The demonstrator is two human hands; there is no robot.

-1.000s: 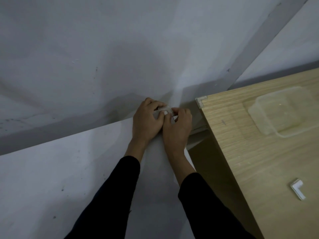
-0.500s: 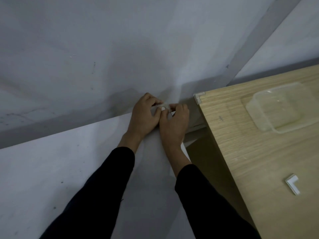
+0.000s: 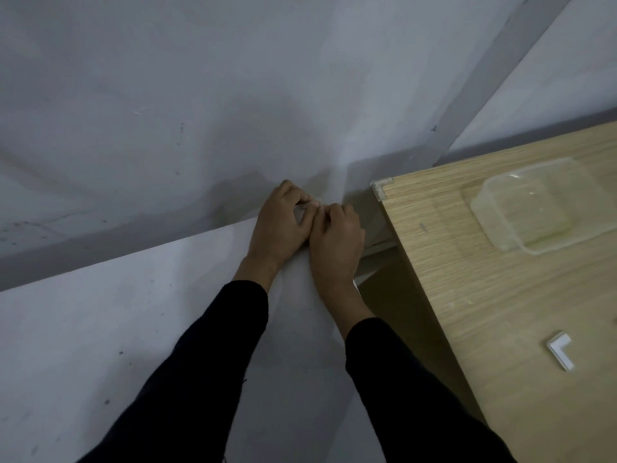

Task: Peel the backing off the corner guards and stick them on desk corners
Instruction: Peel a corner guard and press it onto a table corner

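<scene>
Beside the wooden desk, over pale grey floor, I see the left hand and right hand pinching a small clear corner guard between curled fingertips. A second guard caps the desk's corner; a white guard lies on top.

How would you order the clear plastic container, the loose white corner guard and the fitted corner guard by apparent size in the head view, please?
1. Clear plastic container, plainly largest.
2-3. Loose white corner guard looks bigger than the fitted corner guard, but it lies nearer the camera: unranked.
</scene>
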